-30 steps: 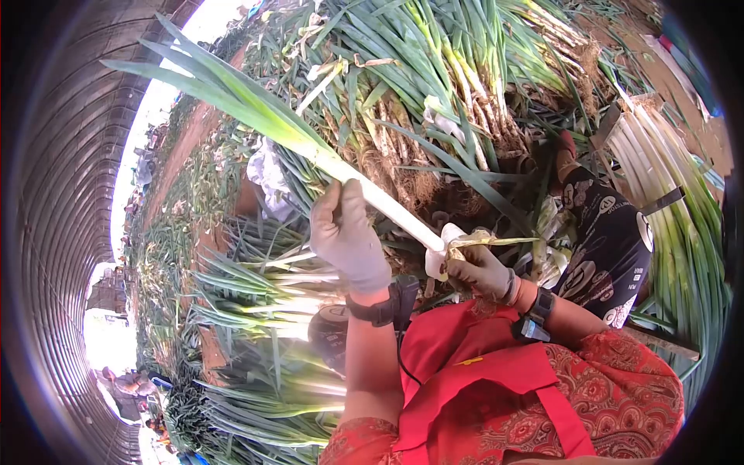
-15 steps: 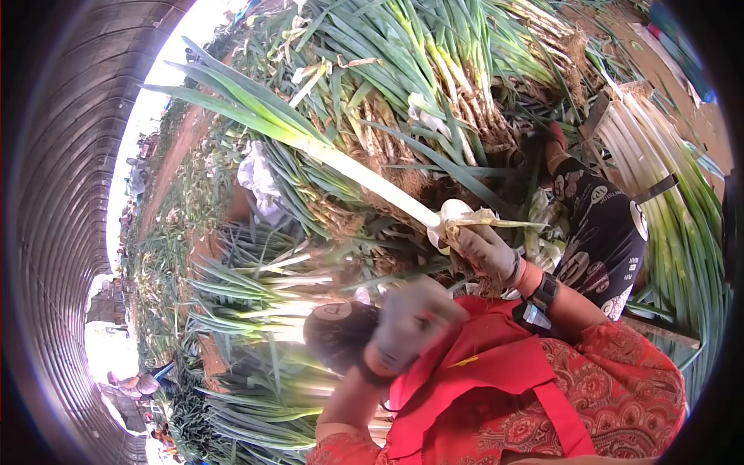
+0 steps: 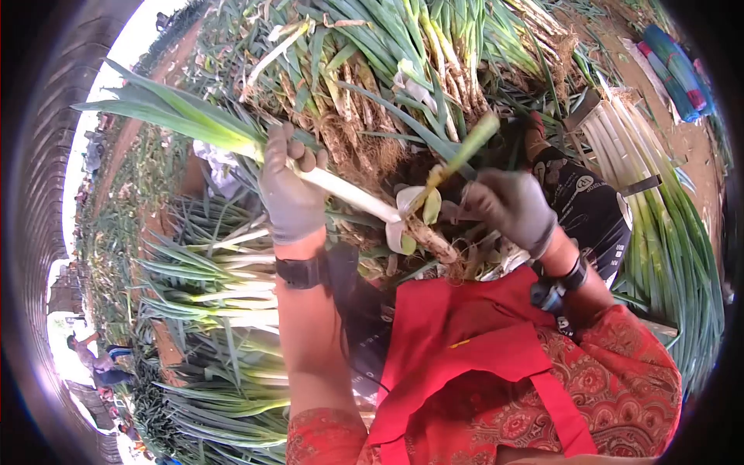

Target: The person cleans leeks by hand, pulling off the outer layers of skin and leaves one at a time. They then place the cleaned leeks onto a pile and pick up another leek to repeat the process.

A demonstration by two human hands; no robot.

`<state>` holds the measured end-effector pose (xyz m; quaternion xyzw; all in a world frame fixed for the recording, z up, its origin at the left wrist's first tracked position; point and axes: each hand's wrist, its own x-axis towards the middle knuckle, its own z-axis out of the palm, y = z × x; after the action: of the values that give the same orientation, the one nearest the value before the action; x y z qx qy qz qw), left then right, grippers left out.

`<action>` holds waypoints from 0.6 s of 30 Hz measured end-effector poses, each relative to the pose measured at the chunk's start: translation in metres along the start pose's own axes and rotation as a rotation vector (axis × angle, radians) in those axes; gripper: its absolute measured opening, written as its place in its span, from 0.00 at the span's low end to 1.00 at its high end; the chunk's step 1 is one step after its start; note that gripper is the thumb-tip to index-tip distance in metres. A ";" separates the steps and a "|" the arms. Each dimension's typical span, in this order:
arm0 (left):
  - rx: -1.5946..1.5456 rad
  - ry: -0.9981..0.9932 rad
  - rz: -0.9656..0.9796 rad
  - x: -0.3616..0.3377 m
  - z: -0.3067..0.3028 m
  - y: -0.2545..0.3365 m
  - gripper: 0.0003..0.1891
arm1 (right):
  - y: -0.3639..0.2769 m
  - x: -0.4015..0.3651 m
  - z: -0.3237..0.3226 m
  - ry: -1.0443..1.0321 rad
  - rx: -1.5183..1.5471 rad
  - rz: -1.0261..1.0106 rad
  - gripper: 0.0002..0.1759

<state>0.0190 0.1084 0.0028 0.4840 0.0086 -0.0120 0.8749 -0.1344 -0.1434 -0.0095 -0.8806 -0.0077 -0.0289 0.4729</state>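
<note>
My gloved left hand [image 3: 293, 186] is wrapped round the upper white shaft of a leek [image 3: 353, 192]; its green leaves fan out to the upper left. Peeled-back outer layers [image 3: 418, 205] hang loose around the lower shaft, above the brownish root end [image 3: 435, 242]. A yellow-green strip of leaf [image 3: 469, 149], blurred, sticks up beside them. My gloved right hand [image 3: 511, 209] is just right of the root end, its fingers curled and closed. Whatever they hold, if anything, cannot be made out.
Unpeeled leeks with roots [image 3: 349, 101] are heaped ahead. Cleaned leeks [image 3: 232, 294] lie in piles at left. A strapped bundle of leeks [image 3: 643, 186] rests in a wooden frame at right. Rolled blue material [image 3: 674, 74] lies beyond it. Another person [image 3: 97, 360] is far left.
My left hand has risen from my lap and gripped the leek's upper shaft. My right hand has left the root end and moved right. The leek has shifted left and its outer layers hang looser.
</note>
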 end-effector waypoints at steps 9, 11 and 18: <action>-0.581 -0.348 -0.164 0.028 -0.022 0.002 0.21 | -0.002 0.077 0.084 -0.801 0.816 -0.053 0.33; -0.647 -0.348 -0.221 0.028 -0.029 0.008 0.22 | 0.004 0.068 0.091 -0.872 0.981 0.115 0.34; -0.656 -0.247 -0.219 0.038 -0.065 0.015 0.26 | 0.017 0.010 0.083 -0.812 0.963 -0.029 0.38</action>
<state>0.0577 0.1706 -0.0201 0.1689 -0.0420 -0.1605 0.9716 -0.1203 -0.0842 -0.0692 -0.5097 -0.2104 0.3080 0.7753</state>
